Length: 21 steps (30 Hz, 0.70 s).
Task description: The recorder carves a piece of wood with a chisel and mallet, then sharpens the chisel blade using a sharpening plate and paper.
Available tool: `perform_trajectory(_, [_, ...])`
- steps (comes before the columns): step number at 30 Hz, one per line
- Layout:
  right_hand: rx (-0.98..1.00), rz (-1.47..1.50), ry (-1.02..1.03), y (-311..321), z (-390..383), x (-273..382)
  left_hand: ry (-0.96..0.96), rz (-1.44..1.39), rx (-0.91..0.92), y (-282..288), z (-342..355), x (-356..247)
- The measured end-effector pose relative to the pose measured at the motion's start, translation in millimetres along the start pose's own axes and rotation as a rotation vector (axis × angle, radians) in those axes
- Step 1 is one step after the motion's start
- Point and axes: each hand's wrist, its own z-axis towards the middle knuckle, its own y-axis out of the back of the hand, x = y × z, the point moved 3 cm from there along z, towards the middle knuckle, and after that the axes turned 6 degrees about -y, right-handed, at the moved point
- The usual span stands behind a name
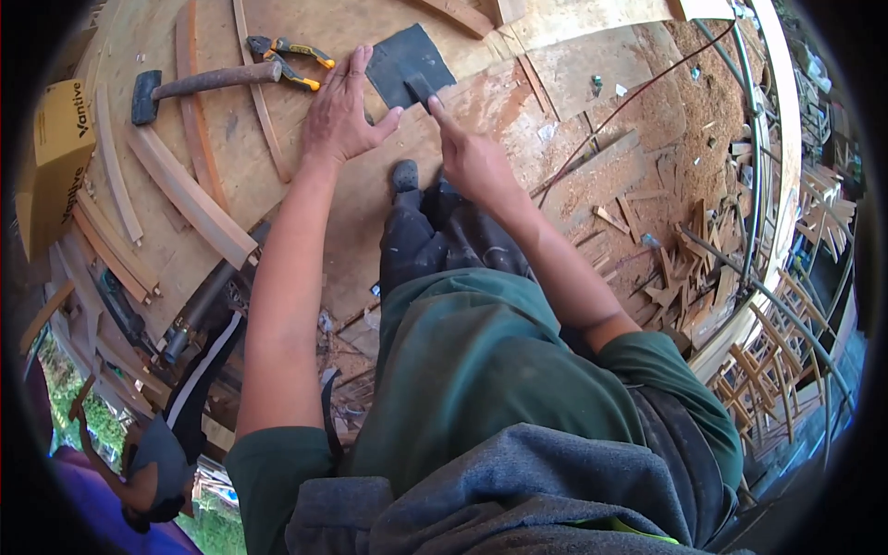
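- We had our left hand [344, 116] spread flat on the wooden work surface [388, 222], fingers splayed and holding nothing, its fingertips just touching the near-left edge of the dark grey square sheet [407, 63].
- Our right hand [472, 159] was pinched together, thumb and forefinger closed on a small dark block [418, 87] that sat on the sheet's lower part; how tight that pinch was, we could not tell.
- From the right-hand grip the sheet lay straight ahead and a touch to the left, under the block itself, so the grip was already on top of it.
- The sheet sat skewed like a diamond, one corner pointing back toward our right hand, its long diagonal running away from us.
- The right hand was the nearer one to the block; the left was beside it, only steadying the sheet's edge.
- Off to the left of the flat hand, pliers with yellow-and-black handles [291, 57] lay just beyond the fingertips.
- Farther left again was a hammer [199, 85], its handle pointing toward the pliers.
- Curved wooden strips [190, 194] lay well to the left of both hands, offcuts [680, 268] well to the right.
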Motion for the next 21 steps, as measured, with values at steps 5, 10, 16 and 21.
perform_trajectory(5, [-0.082,-0.033,0.099,-2.0,20.3,9.5,-0.011,0.010,-0.029,-3.9,-1.9,2.8])
perform_trajectory(10, [0.015,-0.051,-0.003,0.6,2.2,2.0,-0.047,-0.002,-0.082,-2.9,1.3,5.1])
perform_trajectory(16, [0.050,-0.057,-0.006,-1.3,-3.5,-1.1,-0.039,0.022,-0.057,-1.5,-3.5,1.1])
perform_trajectory(21, [-0.047,-0.042,0.091,-11.2,27.6,-1.2,-0.061,0.043,-0.064,-1.6,1.9,0.6])
